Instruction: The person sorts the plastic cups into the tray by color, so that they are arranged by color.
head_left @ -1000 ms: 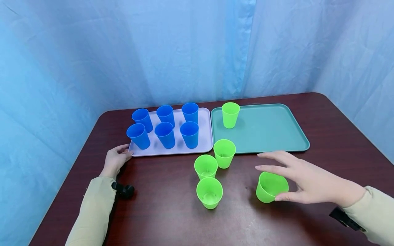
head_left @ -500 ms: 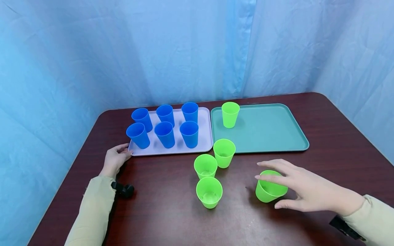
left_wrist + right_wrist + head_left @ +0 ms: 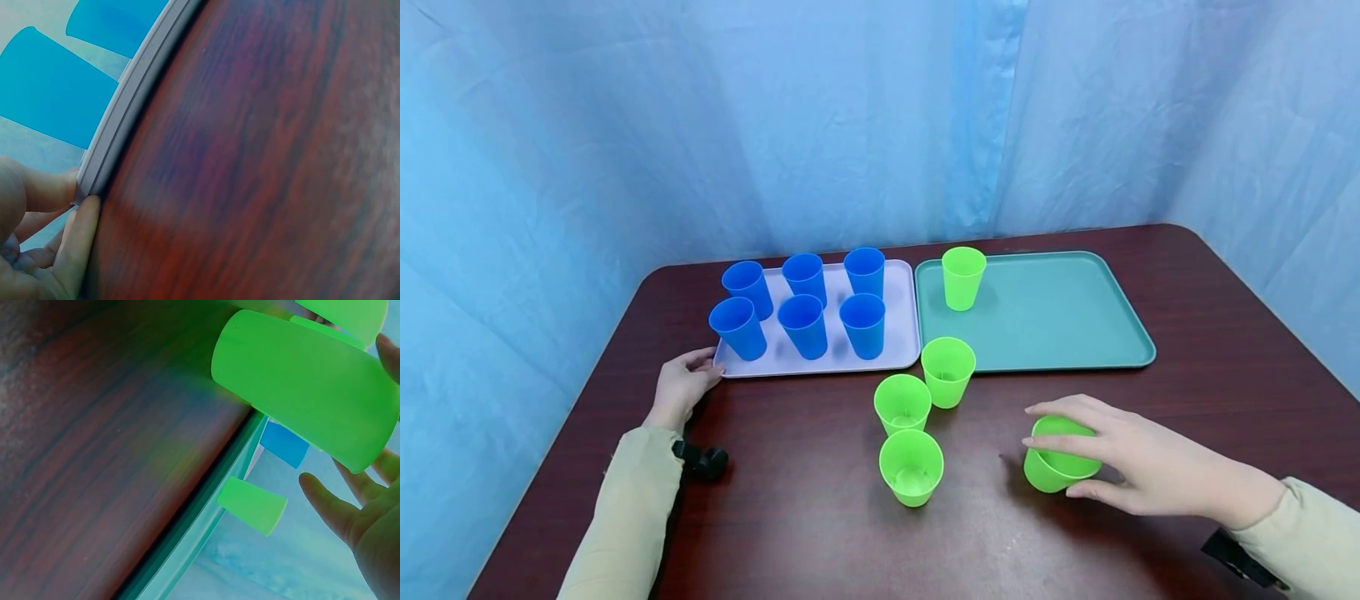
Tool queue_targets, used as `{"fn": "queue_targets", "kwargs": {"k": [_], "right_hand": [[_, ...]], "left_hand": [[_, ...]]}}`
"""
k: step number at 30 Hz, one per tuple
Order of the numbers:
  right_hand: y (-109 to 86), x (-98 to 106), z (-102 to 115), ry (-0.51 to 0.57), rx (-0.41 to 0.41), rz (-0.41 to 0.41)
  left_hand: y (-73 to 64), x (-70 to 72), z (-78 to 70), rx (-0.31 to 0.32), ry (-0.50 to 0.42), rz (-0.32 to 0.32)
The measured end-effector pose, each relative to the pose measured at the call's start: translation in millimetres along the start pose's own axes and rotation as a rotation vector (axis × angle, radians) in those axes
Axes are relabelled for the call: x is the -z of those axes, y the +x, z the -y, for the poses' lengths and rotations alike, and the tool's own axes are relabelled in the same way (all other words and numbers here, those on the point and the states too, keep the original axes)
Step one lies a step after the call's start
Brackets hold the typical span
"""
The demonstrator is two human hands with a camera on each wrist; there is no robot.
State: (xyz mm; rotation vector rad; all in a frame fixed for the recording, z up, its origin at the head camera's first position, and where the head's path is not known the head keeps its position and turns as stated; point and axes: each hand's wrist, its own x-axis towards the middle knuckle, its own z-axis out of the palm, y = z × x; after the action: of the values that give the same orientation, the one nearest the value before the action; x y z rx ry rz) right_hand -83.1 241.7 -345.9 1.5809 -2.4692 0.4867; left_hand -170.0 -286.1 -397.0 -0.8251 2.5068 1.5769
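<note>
At the near left corner of the lilac tray, my left hand pinches the rim between thumb and fingers; the left wrist view shows the thumb at that corner. Several blue cups stand upright in two rows on this tray. My right hand is spread around a lime green cup at the right, index and middle fingers reaching over its mouth and thumb near the rim. In the right wrist view that green cup lies between the thumb and fingers, with the index finger apart from it.
A teal tray adjoins the lilac one, with one green cup at its far left. Three more green cups, the nearest one among them, stand close together on the dark wooden table. Blue curtains hang behind.
My right hand has come lower and nearer to me, its fingers now closer about the green cup. The left hand stays at the tray corner; the cups stand where they were.
</note>
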Motion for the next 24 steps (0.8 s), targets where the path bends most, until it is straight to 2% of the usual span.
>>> {"fn": "queue_targets", "kwargs": {"k": [15,24], "right_hand": [[8.0,-0.1,-8.0,-0.081,0.087,-0.050],[28.1,7.2,-23.7,-0.011,0.090,-0.110]], "left_hand": [[1.0,-1.5,0.9,0.006,0.005,0.006],[1.6,-0.4,-0.1,0.003,0.012,0.008]]}}
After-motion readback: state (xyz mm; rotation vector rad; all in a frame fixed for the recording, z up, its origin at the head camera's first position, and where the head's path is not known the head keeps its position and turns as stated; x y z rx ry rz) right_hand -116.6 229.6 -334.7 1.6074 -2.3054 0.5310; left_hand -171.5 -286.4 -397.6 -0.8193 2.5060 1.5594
